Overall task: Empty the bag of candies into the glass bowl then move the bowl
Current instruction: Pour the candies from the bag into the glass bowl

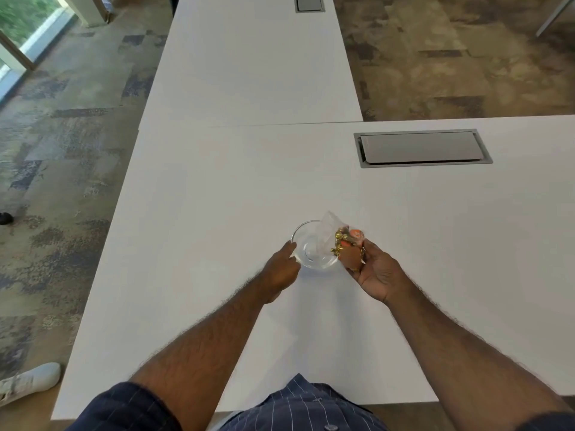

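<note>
A small clear glass bowl stands on the white table, and it looks empty. My left hand grips the bowl's near-left rim. My right hand holds a clear plastic bag of candies just right of the bowl. The bag is tipped, its open end leaning over the bowl. Gold and orange wrapped candies are bunched in the bag's lower part, against my fingers.
A grey cable hatch is set flush into the table at the far right. A second white table joins at the back with another hatch. A white shoe lies on the carpet at the left.
</note>
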The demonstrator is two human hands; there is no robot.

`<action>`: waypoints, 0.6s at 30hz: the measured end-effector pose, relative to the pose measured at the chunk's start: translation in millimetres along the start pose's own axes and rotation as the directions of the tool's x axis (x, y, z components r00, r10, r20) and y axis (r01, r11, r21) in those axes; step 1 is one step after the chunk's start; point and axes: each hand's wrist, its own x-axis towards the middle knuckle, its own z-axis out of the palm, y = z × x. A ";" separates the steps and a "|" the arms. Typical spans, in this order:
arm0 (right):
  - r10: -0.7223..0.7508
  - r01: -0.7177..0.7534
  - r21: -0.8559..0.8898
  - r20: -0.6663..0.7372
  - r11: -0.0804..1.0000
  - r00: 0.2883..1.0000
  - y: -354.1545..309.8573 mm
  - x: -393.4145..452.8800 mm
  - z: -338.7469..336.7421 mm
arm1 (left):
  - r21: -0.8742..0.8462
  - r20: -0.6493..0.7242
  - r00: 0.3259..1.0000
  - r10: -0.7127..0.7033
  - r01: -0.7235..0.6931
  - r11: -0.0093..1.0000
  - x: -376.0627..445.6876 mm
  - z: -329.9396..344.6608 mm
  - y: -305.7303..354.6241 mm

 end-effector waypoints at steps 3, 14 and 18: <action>-0.022 0.020 -0.059 -0.035 0.998 0.999 0.3 4.3 0.5 | -0.012 0.006 1.000 0.018 -0.018 1.000 -0.9 0.8 2.4; -0.105 0.065 -0.208 -0.188 0.976 0.976 2.3 12.6 6.9 | -0.005 0.005 0.999 0.035 -0.035 0.999 -0.5 2.7 2.0; -0.135 0.080 -0.270 -0.193 0.960 0.972 3.6 11.8 9.7 | -0.008 0.013 1.000 0.023 -0.023 1.000 1.8 1.8 1.0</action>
